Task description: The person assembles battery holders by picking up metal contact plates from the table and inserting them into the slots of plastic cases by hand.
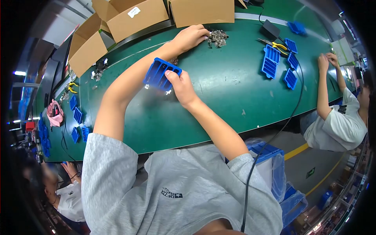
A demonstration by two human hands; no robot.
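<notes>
In the head view my left hand (194,36) reaches across to a pile of small metal parts (218,38) near the back of the table. Its fingers are bent and pressed together at the pile's left edge; whatever lies between them is hidden. Closer to me, my right hand (182,89) grips a blue plastic tray (153,73) with long slots, the thumb lying over its right end. The tray is tilted above the table, under my left forearm, and its lower edge is blurred. A few more metal parts (174,61) show just behind it.
Open cardboard boxes (137,19) line the back. Several blue trays (270,67), yellow-handled pliers (279,46) and a black box (270,29) lie right; a cable (294,111) crosses there. More trays (77,115) lie left. Co-workers (337,123) sit on both sides.
</notes>
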